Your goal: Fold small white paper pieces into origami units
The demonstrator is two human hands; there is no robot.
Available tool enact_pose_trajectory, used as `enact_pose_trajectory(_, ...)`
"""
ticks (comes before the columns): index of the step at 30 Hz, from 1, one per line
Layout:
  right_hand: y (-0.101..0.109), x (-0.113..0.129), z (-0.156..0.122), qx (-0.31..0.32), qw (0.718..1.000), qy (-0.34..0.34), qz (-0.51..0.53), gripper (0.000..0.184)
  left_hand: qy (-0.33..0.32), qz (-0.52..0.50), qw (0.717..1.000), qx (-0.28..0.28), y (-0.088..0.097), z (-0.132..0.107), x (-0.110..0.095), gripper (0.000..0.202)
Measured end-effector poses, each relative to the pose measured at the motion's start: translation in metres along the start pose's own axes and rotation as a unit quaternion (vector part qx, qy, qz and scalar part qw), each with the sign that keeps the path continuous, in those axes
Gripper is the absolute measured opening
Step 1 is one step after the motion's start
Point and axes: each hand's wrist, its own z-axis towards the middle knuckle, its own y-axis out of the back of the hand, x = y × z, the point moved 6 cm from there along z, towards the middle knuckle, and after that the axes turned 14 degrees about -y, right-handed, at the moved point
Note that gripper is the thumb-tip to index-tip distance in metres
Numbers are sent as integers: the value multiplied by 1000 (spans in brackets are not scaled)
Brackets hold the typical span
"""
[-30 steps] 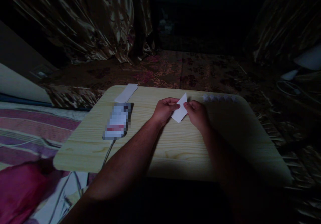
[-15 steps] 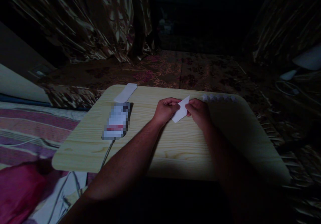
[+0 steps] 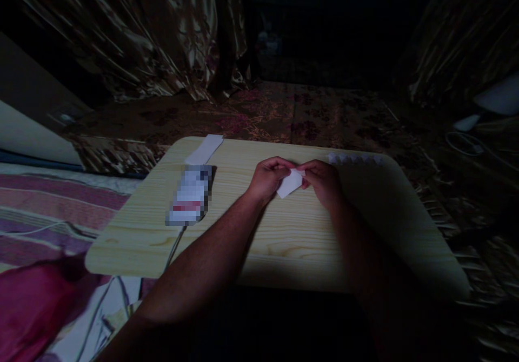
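Note:
A small white folded piece of paper [image 3: 289, 184] is held between both hands over the middle of the wooden table [image 3: 284, 232]. My left hand [image 3: 268, 177] pinches its left side, thumb on top. My right hand [image 3: 321, 179] has its fingers closed on the paper's upper right corner, where a small flap is turned over. The two hands' fingertips nearly meet along the paper's top edge. Beyond my right hand, a row of several small folded paper pieces [image 3: 355, 159] lies along the table's far edge.
White paper strips [image 3: 205, 149] lie at the table's far left. Nearer stands or lies a blurred-out device [image 3: 188, 195], with a cable [image 3: 174, 248] running off the near edge. Left of the table is a striped bed cover [image 3: 60, 200] with a red cloth [image 3: 32, 310].
The paper's pointed top corner, which stood up between the hands, is now folded down toward the right. My right fingertips have moved in toward the left hand.

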Motion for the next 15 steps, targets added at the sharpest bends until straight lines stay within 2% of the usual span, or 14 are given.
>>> enact_pose_trajectory(7,2,0,-1,-11,999,-19,-30,17,19,9,1000,-6,0,-1,1,14)
enact_pose_trajectory(15,-1,-1,-1,-13,997,-3,-80,15,34,21,999,23,-5,-3,-1,20)
